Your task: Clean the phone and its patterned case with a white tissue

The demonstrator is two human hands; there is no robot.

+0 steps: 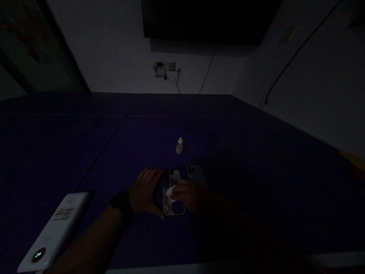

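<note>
Two hands (144, 190) (191, 196), apparently one phone case (165, 198)

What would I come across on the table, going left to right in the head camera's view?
White power bank → dark watch → left hand → phone case → phone.

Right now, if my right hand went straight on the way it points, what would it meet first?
Beyond the wad it grips and the case beneath, your right hand would probably meet your left hand; depth is unclear.
</note>
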